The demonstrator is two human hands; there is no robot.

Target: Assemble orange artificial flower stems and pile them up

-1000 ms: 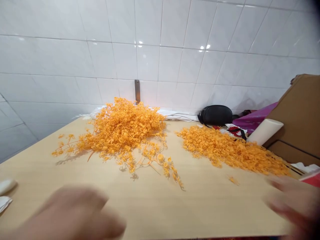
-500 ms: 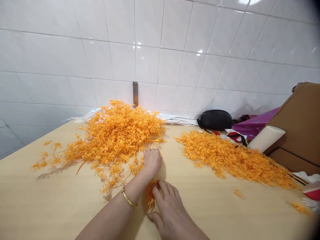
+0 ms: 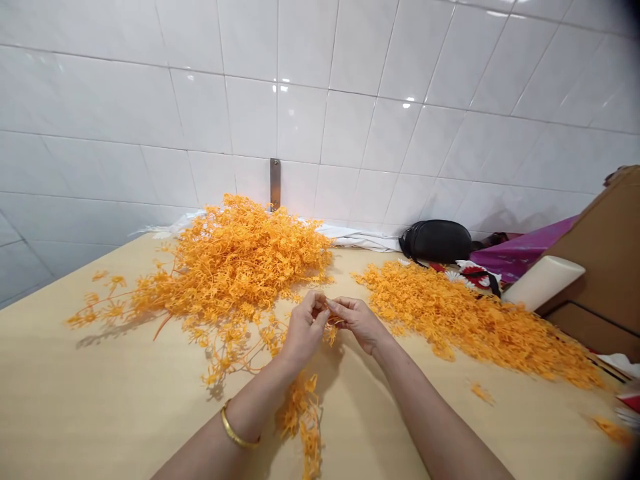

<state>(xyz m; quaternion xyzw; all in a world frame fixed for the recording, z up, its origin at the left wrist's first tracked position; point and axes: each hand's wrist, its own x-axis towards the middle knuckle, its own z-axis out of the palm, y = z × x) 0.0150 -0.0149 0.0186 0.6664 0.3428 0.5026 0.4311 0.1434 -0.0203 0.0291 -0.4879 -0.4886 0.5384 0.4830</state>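
Note:
My left hand (image 3: 306,328), with a gold bangle (image 3: 235,430) on its wrist, pinches part of an orange artificial flower sprig (image 3: 330,333) over the middle of the table. Facing it, my right hand (image 3: 359,321) has thumb and fingertips closed on the same sprig, the two hands nearly touching. The exact spot of the grip is partly hidden by fingers. More orange sprig (image 3: 301,407) hangs or lies below my left wrist. Behind and left of my hands rises a large heap of orange flower stems (image 3: 245,257).
A long pile of loose orange flower pieces (image 3: 475,320) spreads on the right of the wooden table (image 3: 125,400). A black pouch (image 3: 436,241), a white roll (image 3: 545,283), purple sheeting (image 3: 525,250) and a cardboard box (image 3: 607,260) stand behind it. A tiled wall (image 3: 300,120) bounds the back.
Both hands came from the near sides to the table's middle. My right hand left the tabletop and rose to meet my left, and both now pinch the sprig.

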